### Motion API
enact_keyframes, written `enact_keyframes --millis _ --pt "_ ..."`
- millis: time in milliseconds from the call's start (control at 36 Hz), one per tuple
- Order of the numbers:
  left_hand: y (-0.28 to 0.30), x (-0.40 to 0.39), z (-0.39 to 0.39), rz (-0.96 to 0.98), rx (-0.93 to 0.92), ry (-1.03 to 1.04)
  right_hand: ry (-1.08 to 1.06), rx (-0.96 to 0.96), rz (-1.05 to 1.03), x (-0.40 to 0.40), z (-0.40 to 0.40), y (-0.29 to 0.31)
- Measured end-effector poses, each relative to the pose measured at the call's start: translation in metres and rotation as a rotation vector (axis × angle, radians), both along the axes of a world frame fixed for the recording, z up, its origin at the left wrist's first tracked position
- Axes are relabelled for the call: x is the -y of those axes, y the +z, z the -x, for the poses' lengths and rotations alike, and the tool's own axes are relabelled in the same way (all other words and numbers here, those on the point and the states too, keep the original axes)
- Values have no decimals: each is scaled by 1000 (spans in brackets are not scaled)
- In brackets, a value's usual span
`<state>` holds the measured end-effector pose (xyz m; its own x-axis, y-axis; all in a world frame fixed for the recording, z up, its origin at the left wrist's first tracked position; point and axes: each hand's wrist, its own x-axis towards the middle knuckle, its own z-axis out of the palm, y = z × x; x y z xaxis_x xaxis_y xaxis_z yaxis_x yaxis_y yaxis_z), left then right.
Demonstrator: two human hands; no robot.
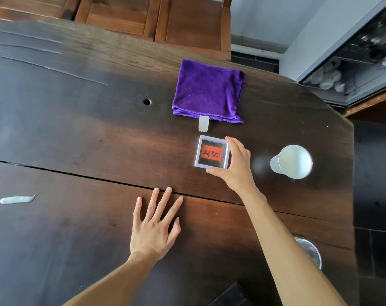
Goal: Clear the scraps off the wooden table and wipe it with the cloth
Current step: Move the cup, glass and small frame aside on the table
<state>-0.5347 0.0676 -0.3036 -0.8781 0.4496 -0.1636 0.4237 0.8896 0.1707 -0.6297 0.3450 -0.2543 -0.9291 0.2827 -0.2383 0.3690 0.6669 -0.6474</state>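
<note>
A folded purple cloth (208, 90) lies on the dark wooden table (77, 120), toward its far right. A small pale scrap (203, 123) pokes out from under the cloth's near edge. Just in front sits a small clear square box (212, 153) with a red label. My right hand (235, 164) grips that box from its right side, thumb at the near corner. My left hand (153, 226) rests flat on the table, fingers spread, holding nothing. A whitish smear or scrap (16, 199) lies at the near left of the table.
A white cup-shaped container (292, 162) stands to the right of my right hand. A metallic round object (310, 250) shows past the table's right edge. Wooden chairs (152, 16) line the far side. A glass cabinet (353, 62) stands at the far right. A seam crosses the tabletop.
</note>
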Motion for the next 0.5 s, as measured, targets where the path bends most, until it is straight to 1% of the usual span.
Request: enact_keyframes --millis 222,500 --pt "-1 1 0 10 2 -4 -37 -7 32 5 8 -6" --pt "0 0 0 9 -13 -7 -61 1 15 8 11 -9"
